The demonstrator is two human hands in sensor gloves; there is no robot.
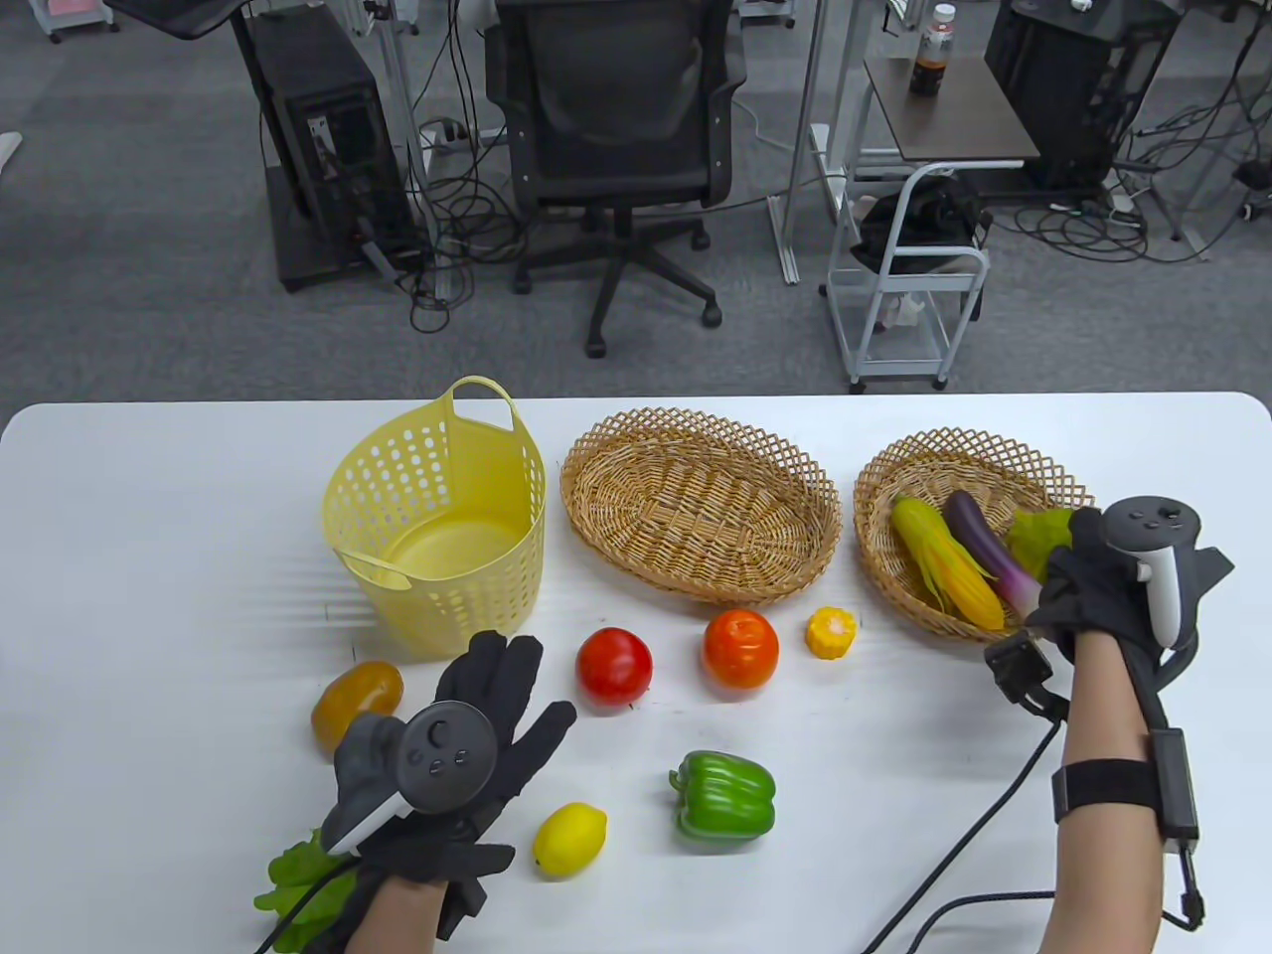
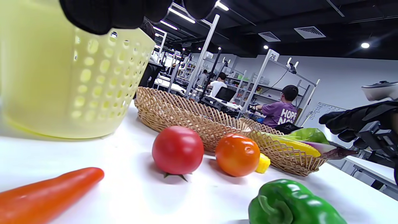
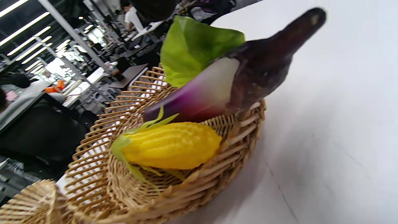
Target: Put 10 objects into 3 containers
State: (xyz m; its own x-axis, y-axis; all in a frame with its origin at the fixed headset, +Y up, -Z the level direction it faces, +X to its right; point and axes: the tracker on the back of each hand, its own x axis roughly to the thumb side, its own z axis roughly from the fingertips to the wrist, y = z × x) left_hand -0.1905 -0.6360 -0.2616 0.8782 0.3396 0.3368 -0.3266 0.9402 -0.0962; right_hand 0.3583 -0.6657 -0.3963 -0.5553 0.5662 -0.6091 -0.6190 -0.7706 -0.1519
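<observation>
The right wicker basket (image 1: 884,556) holds a corn cob (image 1: 949,566), a purple eggplant (image 1: 989,547) and a lettuce leaf (image 1: 1038,542); they also show in the right wrist view: corn (image 3: 171,146), eggplant (image 3: 217,90), leaf (image 3: 196,46). My right hand (image 1: 1068,586) hovers at this basket's near right rim, fingers loosely curled and holding nothing (image 2: 348,123). My left hand (image 1: 502,696) lies flat with fingers spread in front of the yellow plastic basket (image 1: 437,527), holding nothing. The middle wicker basket (image 1: 696,517) is bare.
Loose on the table: an orange-yellow fruit (image 1: 356,701), a red tomato (image 1: 614,666), an orange tomato (image 1: 740,648), a small corn piece (image 1: 831,632), a green pepper (image 1: 723,795), a lemon (image 1: 569,838), and lettuce (image 1: 298,884) under my left forearm.
</observation>
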